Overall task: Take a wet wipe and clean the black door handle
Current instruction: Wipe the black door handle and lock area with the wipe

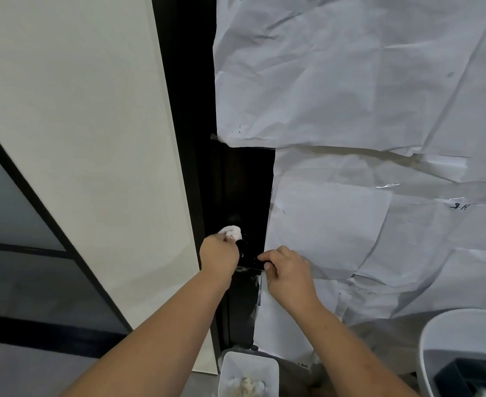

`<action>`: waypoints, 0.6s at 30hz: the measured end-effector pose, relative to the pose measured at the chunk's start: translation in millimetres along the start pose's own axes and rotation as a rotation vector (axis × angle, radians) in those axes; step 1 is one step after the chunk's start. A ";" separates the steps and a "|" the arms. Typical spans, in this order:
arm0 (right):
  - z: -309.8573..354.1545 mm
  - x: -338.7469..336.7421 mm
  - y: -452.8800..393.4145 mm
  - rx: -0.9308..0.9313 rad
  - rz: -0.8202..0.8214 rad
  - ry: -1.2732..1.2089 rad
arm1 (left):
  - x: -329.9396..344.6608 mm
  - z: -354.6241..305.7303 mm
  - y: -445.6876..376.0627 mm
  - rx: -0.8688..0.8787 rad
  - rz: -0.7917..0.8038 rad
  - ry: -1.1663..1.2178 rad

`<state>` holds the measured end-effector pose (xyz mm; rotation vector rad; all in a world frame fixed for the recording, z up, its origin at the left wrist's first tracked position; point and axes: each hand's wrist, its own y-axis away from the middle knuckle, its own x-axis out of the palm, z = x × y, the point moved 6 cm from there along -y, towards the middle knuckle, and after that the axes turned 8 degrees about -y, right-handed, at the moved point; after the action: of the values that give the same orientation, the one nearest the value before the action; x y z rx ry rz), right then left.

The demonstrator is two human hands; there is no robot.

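- We see the left hand point(218, 255) grasping a bunched white wet wipe point(231, 232) against the black door point(244, 190), at the handle's left end.
- The right hand point(286, 270) grips the right end of the black door handle point(250, 263).
- Crumpled white paper point(350, 81) covers the door to the right.
- A white bin point(249, 368) with used wipes stands near, below.

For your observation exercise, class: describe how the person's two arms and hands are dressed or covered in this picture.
Both arms are bare along the whole visible forearm; no sleeves show. The left hand and right hand wear no gloves. No watch, bracelet or ring can be seen on either wrist or on the visible fingers.
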<state>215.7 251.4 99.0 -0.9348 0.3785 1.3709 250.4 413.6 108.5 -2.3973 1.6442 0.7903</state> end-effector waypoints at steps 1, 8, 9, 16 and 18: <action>-0.2 0.1 0.2 -0.001 0.002 0.001 | 2.9 8.0 -0.8 -0.096 -0.002 0.117; -0.5 -1.6 1.3 -0.011 0.007 -0.016 | 17.5 25.2 -4.2 -0.322 0.081 0.399; -0.7 -1.1 1.4 -0.009 0.011 -0.016 | 18.9 25.8 -3.6 -0.327 0.105 0.410; 0.5 -1.8 2.0 -0.017 0.022 -0.005 | 28.4 24.9 -2.7 -0.362 0.264 0.463; 0.8 -1.8 1.6 -0.014 0.022 -0.005 | 28.5 22.0 0.0 -0.369 0.260 0.482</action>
<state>213.6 250.6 100.2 -0.9411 0.3763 1.3976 250.5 398.4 75.8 -2.8338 2.1924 0.6255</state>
